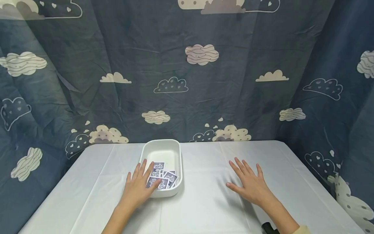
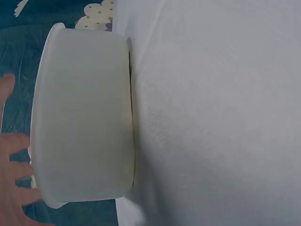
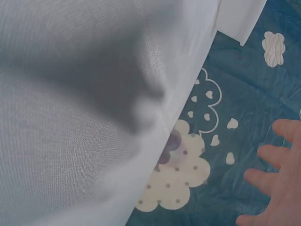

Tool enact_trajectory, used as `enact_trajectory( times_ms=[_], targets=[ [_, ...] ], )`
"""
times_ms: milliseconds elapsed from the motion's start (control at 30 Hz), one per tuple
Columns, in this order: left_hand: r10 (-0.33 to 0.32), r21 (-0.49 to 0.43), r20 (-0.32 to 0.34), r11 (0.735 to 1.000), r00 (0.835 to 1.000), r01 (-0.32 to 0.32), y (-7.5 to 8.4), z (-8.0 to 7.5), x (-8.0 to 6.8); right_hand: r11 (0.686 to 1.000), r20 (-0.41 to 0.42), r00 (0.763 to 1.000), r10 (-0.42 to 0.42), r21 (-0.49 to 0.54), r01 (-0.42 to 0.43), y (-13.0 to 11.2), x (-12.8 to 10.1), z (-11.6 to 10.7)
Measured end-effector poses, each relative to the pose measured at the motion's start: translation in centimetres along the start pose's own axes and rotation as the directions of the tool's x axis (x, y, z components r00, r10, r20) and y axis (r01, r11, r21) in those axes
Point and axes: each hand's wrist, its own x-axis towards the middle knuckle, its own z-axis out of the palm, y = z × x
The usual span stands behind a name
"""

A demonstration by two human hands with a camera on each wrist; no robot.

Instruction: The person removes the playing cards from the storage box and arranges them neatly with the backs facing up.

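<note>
A white rectangular tub (image 1: 176,152) stands on the table a little left of centre, with several blue-backed playing cards (image 1: 163,177) lying loose in its near end. My left hand (image 1: 139,183) reaches over the tub's near left rim, fingers straight and spread, the fingertips resting on the cards. My right hand (image 1: 248,182) lies flat on the white tablecloth (image 1: 210,201) to the right of the tub, fingers spread, holding nothing. In the left wrist view the tub's outer wall (image 2: 84,117) fills the left side, with my left hand's fingers (image 2: 14,174) at the edge. The right wrist view shows my right hand's fingers (image 3: 277,183).
A dark blue curtain with cloud prints (image 1: 187,71) hangs behind and on both sides of the table. The table's far edge runs just behind the tub. A small black object (image 1: 267,227) shows at the bottom edge by my right forearm.
</note>
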Motion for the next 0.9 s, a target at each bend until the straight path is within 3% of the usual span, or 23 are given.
enact_trajectory(
  times_ms=[200,367,600,767,900],
  targets=[
    [-0.158,-0.087,0.004,0.984,0.987,0.158,-0.1,-0.8,0.3,1.000,-0.001,1.000,-0.002,-0.008,0.002,-0.1,0.0,0.0],
    [-0.273,-0.167,0.029,0.947,0.962,0.274,-0.3,-1.2,0.2,1.000,-0.002,1.000,-0.006,0.000,0.006,-0.3,0.0,-0.1],
    [-0.405,-0.297,0.114,0.857,0.907,0.420,-1.1,-1.6,-0.3,1.000,-0.002,1.000,-0.008,-0.006,0.008,-0.3,0.0,-0.2],
    [-0.436,-0.397,0.115,0.803,0.892,0.444,-2.1,-1.3,-0.7,1.000,-0.002,1.000,-0.012,-0.002,0.012,-0.3,-0.1,-0.2],
    [-0.450,-0.542,0.154,0.706,0.880,0.456,-2.7,-0.9,-1.1,1.000,-0.007,1.000,-0.017,-0.003,0.017,-0.5,-0.3,-0.2]
  ],
)
